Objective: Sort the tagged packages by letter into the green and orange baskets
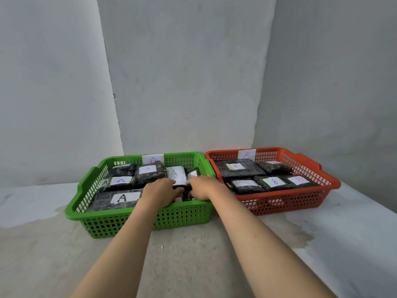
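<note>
Landmark: the green basket (137,220), on the tabletop (193,254); every place below is given from it.
Package in hand: a dark wrapped package (184,193) in the near right part of the green basket, just inside its front wall, mostly hidden by the hands.
Left hand (160,193): over the front wall of the green basket, fingers curled down onto the left end of the package.
Right hand (200,188): beside the left hand inside the green basket, fingers curled onto the package's right end; how firm either hold is I cannot tell.
Other packages in the green basket: several dark bundles with white paper tags, the readable ones marked A, such as the large one (120,200) at the near left.
Orange basket (300,203): just to the right of the green basket, rims close or touching, holding packages tagged B (272,181).
Wrapping: looks like glossy black film, likely smooth and a little slippery, creasing under the fingers.
Weight and stiffness: probably light to moderate, fairly firm, not fragile by the look.
Where to take hold: at the two short ends, fingers under the edges, keeping off the paper tag, which may peel.
Letter on this package: hidden.
</note>
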